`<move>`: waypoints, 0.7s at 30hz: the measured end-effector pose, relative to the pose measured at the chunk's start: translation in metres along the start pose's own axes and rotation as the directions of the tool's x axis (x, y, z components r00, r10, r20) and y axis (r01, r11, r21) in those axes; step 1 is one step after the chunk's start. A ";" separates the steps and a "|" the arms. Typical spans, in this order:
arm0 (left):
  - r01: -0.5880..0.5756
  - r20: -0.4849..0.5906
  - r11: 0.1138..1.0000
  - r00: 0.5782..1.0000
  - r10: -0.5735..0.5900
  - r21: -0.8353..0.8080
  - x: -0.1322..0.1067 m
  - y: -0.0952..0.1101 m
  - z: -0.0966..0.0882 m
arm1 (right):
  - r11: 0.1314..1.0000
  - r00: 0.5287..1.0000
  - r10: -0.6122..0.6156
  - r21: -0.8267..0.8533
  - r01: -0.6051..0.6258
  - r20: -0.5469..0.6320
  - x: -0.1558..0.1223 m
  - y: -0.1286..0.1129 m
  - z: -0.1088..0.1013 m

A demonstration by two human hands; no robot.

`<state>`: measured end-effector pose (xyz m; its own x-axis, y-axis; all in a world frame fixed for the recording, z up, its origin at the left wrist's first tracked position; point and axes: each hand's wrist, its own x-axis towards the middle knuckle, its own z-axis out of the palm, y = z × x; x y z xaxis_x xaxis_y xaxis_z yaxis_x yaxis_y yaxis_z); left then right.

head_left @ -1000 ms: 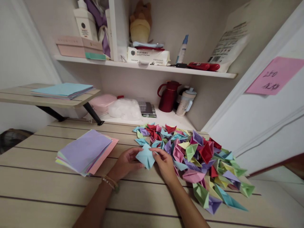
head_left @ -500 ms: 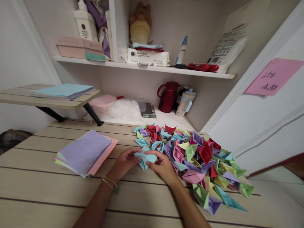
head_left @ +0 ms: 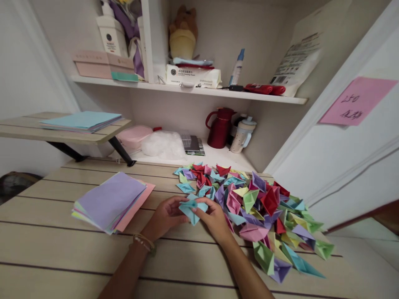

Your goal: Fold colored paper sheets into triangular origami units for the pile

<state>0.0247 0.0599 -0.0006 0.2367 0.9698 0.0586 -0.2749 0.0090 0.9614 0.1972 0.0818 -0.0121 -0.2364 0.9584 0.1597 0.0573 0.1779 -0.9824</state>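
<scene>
A light-blue sheet of folded origami paper (head_left: 193,221) is held between my two hands just above the table. It has several pointed flaps and a raised fold in the middle. My left hand (head_left: 167,215) grips its left edge, with the thumb below and the fingers behind. My right hand (head_left: 215,218) pinches the right side, its thumb lying across the front. Right of my hands spreads a pile of folded paper boats (head_left: 249,200) in many colours. On the left lies a stack of coloured paper (head_left: 114,197), a purple sheet on top.
A small raised shelf (head_left: 18,128) at the left bears more paper sheets (head_left: 84,119). Behind the table (head_left: 62,249) stand a dark red jug (head_left: 219,128), a light tumbler (head_left: 243,135) and a white plastic bag (head_left: 163,144). A cabinet shelf (head_left: 264,96) runs above.
My left thumb has shifted down and the left fingers have moved slightly. The blue paper has turned a little, so its middle fold now shows more between my hands.
</scene>
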 end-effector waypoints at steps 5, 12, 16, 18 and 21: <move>-0.041 -0.088 0.998 0.995 0.044 0.046 0.002 -0.005 -0.001 | 0.990 0.991 -0.132 -0.052 0.131 -0.003 0.001 -0.002 0.000; -0.002 -0.095 0.997 0.995 0.010 0.081 0.001 -0.006 -0.001 | 0.996 0.997 -0.075 -0.048 0.076 0.007 0.000 -0.007 0.000; 0.012 -0.101 0.995 0.995 -0.002 0.099 0.001 -0.003 0.000 | 0.996 0.996 -0.052 -0.074 0.057 0.077 -0.003 -0.010 0.001; -0.006 -0.127 0.993 0.992 0.021 0.120 0.001 -0.002 0.000 | 0.998 0.994 -0.050 -0.044 0.055 0.102 -0.004 -0.012 0.002; -0.081 -0.172 0.988 0.980 0.103 0.129 0.002 -0.001 -0.001 | 0.999 0.991 -0.043 0.021 0.041 0.124 -0.005 -0.014 0.003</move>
<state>0.0250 0.0623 -0.0019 0.0435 0.9930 0.1100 -0.1708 -0.1010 0.9801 0.1950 0.0739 0.0001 -0.3576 0.9147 0.1883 0.0277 0.2120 -0.9769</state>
